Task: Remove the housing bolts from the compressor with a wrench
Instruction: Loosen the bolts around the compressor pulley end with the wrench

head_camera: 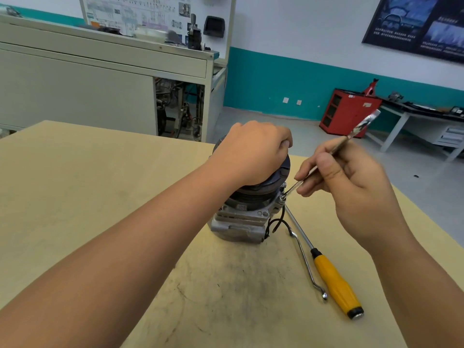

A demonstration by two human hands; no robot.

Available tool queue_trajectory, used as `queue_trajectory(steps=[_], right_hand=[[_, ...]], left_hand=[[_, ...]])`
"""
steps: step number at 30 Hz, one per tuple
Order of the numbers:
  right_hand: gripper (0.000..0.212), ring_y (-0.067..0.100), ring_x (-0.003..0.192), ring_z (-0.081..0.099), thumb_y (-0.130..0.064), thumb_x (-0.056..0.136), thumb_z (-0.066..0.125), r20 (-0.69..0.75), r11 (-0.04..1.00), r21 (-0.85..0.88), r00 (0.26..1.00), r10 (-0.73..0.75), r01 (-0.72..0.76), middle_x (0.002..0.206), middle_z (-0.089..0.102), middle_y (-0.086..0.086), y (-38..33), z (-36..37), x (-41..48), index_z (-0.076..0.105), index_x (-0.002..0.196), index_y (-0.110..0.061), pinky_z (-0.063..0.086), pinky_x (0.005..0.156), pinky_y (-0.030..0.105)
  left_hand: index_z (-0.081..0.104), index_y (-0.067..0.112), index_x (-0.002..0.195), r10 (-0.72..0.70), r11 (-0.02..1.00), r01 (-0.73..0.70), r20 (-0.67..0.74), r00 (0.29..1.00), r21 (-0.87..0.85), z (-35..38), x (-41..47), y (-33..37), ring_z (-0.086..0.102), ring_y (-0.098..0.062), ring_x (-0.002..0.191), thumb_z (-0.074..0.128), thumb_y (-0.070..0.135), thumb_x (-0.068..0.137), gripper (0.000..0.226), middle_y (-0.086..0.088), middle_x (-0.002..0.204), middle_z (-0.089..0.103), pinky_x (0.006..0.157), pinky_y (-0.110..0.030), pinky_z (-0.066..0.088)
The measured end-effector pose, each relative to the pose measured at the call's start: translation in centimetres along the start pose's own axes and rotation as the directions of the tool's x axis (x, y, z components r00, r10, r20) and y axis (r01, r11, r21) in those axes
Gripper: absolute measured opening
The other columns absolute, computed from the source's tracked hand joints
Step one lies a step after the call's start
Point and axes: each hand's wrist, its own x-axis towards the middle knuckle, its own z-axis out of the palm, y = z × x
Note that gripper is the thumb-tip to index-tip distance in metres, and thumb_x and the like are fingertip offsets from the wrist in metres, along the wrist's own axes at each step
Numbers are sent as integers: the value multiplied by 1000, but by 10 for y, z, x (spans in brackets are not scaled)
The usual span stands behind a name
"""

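Loosening: bolt (282, 197) at compressor (238, 222) right edge, wrench (361, 126) tip on it
Right hand (351, 184): pinching wrench
Left hand (253, 151): curled over compressor top
Next: swing wrench, keep tip seated

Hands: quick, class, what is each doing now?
Left hand: grips the top of the compressor.
Right hand: pinches the wrench, set on a bolt.

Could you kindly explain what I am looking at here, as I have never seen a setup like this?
There is no robot: one camera worn on a person's head looks down at their bare hands. The left hand grips the top of the compressor, a grey metal unit standing on the tan table. The right hand pinches a thin wrench, its lower end at a bolt on the housing's edge. Beside the compressor lie a yellow-handled screwdriver and a bent spanner.
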Motion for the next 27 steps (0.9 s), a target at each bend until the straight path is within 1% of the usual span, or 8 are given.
queue_trajectory(steps=[2, 5, 13, 17, 20, 22, 25, 27], right_hand=[[12, 9, 60, 60, -25, 96, 43, 4, 996, -88, 1000, -21, 21, 77, 65, -3, 1, 2, 3, 50, 88, -20, 51, 59, 20], [14, 6, 56, 57, -17, 97, 46, 18, 989, -145, 999, -39, 41, 77, 64, -1, 1, 4, 7, 50, 85, -23, 47, 55, 15], [21, 8, 53, 61, -11, 95, 46, 49, 972, -233, 998, -30, 40, 62, 61, 5, -9, -3, 9, 56, 88, -28, 49, 54, 15], [27, 14, 50, 65, -4, 95, 48, 97, 974, -216, 994, -45, 65, 68, 65, 8, -15, 0, 14, 57, 91, -30, 53, 50, 22], [26, 16, 50, 66, 1, 93, 49, 123, 977, -201, 991, -53, 77, 73, 65, 2, -17, 6, 15, 58, 90, -23, 55, 49, 24], [24, 17, 51, 67, 2, 93, 49, 114, 981, -179, 992, -48, 68, 72, 65, 4, -16, 8, 14, 57, 87, -19, 56, 49, 27], [26, 16, 53, 65, 1, 93, 50, 82, 989, -130, 995, -54, 64, 76, 65, 7, -13, 7, 8, 56, 83, -22, 55, 52, 25], [17, 12, 54, 62, -9, 95, 51, 65, 991, -107, 995, -78, 85, 78, 64, 4, -10, 6, 1, 55, 83, -20, 51, 55, 20]], left_hand=[[58, 25, 122, 2, 1000, -2, -1, 1000, 6, 0, 0, 0, 54, -25, 110, 31, 25, 102, 33, 0, 119, 63, 87, -37, 36], [58, 25, 120, 1, 1000, -1, -1, 1000, 15, 0, 0, 0, 54, -26, 107, 31, 26, 101, 32, -3, 114, 63, 79, -34, 30], [57, 25, 118, 12, 1000, -12, -1, 1000, 23, -2, -2, 0, 54, -25, 105, 31, 27, 102, 32, -2, 111, 63, 78, -35, 30], [53, 23, 100, 21, 1000, -20, -8, 1000, 24, -4, -3, 1, 53, -25, 96, 32, 27, 101, 21, 0, 90, 53, 74, -34, 29], [47, 23, 92, 21, 1000, -21, 26, 999, 15, -5, -3, 1, 51, -24, 92, 37, 28, 98, 13, 3, 87, 49, 76, -35, 32], [42, 24, 85, 12, 1000, -11, 22, 1000, -12, -5, -3, 0, 47, -23, 87, 40, 28, 97, 12, 3, 85, 48, 76, -34, 32], [39, 27, 87, 5, 1000, -6, -21, 1000, -20, -4, -3, 0, 44, -22, 83, 34, 27, 101, 15, 3, 84, 47, 72, -33, 29], [49, 27, 94, 3, 1000, -3, -21, 1000, -17, -2, -3, -1, 51, -24, 91, 33, 27, 101, 18, 1, 90, 55, 74, -34, 30]])
